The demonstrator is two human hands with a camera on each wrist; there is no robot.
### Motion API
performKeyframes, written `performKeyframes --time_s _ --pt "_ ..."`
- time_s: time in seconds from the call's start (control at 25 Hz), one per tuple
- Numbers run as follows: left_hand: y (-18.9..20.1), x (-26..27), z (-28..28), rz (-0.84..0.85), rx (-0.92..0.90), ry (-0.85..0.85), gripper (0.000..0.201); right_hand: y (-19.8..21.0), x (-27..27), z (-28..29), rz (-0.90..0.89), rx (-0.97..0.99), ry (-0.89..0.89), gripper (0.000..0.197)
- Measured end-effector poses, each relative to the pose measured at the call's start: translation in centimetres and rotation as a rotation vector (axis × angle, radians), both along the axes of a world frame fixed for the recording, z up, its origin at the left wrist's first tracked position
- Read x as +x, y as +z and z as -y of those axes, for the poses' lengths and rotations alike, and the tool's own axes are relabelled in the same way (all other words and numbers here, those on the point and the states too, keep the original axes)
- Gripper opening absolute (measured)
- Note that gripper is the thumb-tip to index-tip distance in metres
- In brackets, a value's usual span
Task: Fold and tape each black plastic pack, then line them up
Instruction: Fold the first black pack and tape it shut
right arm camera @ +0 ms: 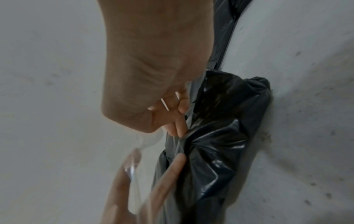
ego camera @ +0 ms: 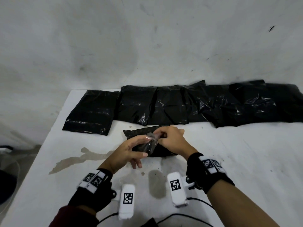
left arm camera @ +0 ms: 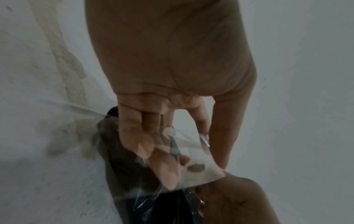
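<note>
**Taping a pack on a stained white table**

A white table with brown stains stands against a scuffed white wall. Along its far edge, left to right, lies a row of black packs, edges overlapping. In front of the row, near the middle, the left hand pinches clear tape between thumb and fingers over a folded pack. Just right, the right hand pinches the tape's other end, fingers curled against the pack.

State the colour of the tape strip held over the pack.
Clear, see-through tape strip; left wrist view shows it best.
</note>
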State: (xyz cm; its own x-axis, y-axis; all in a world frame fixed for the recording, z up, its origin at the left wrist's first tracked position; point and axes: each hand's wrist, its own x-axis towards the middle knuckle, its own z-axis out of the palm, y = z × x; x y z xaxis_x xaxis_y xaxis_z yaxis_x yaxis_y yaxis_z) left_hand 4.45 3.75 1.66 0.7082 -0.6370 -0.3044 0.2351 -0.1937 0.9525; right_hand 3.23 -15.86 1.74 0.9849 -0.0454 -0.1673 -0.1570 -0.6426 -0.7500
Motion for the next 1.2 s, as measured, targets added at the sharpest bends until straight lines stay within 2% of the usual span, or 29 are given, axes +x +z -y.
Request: performKeyframes --time_s 0.08,0.16,0.36,0.64,0.8,0.92,1.08,1.12,1.2 --pt "-0.2 0.0 -0.1 0.002 -0.011 -0.001 0.050 0.4 0.0 0.1 -0.013 0.137 -0.052 0.020" --pt "-0.3 0.0 -0.2 0.001 -0.014 0.000 0.050 0.8 0.2 0.2 -0.012 0.179 -0.074 0.026" --pt "-0.3 -0.1 -0.3 0.009 -0.004 -0.027 0.050 1.3 0.4 -0.1 0.002 0.043 -0.083 0.013" --pt "-0.7 0.2 -0.2 -0.063 0.007 0.053 0.052 4.1 0.8 0.2 0.124 0.048 -0.194 0.028" --pt "-0.9 0.4 -0.1 -0.163 -0.022 0.097 0.049 7.3 1.1 1.2 0.279 0.185 -0.261 0.021" --pt "-0.9 0.3 -0.1 -0.089 0.029 0.072 0.043 9.7 1.1 1.8 0.326 0.309 -0.258 0.025" --pt "-1.5 0.1 -0.5 -0.014 0.053 0.091 0.021 11.4 0.7 2.4 0.343 0.368 -0.305 0.025" --pt "-1.6 0.0 -0.5 -0.034 0.035 0.105 0.020 11.3 0.4 2.7 0.332 0.381 -0.337 0.025" --pt "-1.4 0.0 -0.6 -0.075 -0.005 0.121 0.037 11.1 -0.2 3.5 0.288 0.429 -0.408 0.026"
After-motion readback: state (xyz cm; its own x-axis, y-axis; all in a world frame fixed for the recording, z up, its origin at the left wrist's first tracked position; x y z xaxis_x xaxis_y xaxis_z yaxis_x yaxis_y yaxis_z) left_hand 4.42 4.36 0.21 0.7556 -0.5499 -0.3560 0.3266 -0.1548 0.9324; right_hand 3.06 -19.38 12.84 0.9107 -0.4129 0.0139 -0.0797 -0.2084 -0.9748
